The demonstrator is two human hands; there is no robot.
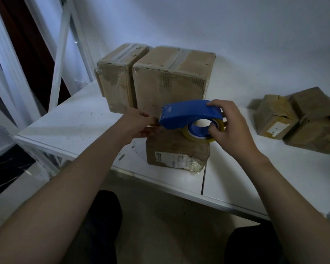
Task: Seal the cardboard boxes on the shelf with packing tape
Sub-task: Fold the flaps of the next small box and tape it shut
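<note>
Right hand (pixel 231 128): thumb and fingers clamped on dispenser (pixel 187 113). Blue smooth plastic, arched hood, long axis level, nose pointing left. Yellowish clear tape roll (pixel 198 137) on its hub. Left hand (pixel 139 123): fingers curled at the nose, hold unclear. Dispenser sits just above box (pixel 176 151), creased brown cardboard with printed label, at white shelf (pixel 74 126) front edge.

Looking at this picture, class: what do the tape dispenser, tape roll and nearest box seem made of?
Tape dispenser: probably hard plastic, smooth blue with slight sheen. Tape roll: yellowish translucent film, likely plastic, glossy. Nearest box: brown cardboard, matte and creased, with a white printed label.
</note>
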